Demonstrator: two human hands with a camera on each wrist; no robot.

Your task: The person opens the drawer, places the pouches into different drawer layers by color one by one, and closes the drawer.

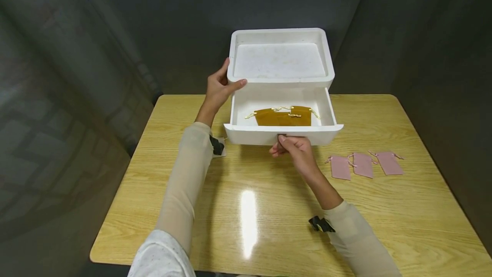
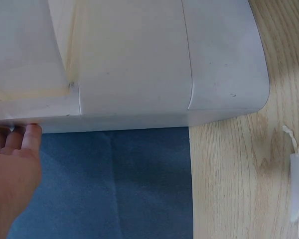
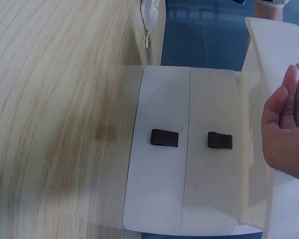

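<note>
A white box (image 1: 276, 33) stands at the far side of a wooden table (image 1: 269, 208), its drawer (image 1: 250, 134) pulled out towards me. Amber drawstring pouches (image 1: 282, 116) lie inside the drawer. My left hand (image 1: 220, 86) grips the box's top left corner, thumb behind and fingers on the front rim. In the left wrist view its fingertips (image 2: 15, 137) touch an edge of the box (image 2: 134, 64). My right hand (image 1: 294, 148) holds the lower edge of the drawer front at its middle, with the thumb on the face. In the right wrist view this hand (image 3: 286, 129) lies beside the white panel (image 3: 269, 50).
Three pink drawstring pouches (image 1: 363, 164) lie in a row on the table, right of the drawer. A small white pouch (image 1: 221, 148) lies by my left wrist. Two dark tabs (image 3: 164, 138) sit on a white face of the box. Grey walls close in around the table.
</note>
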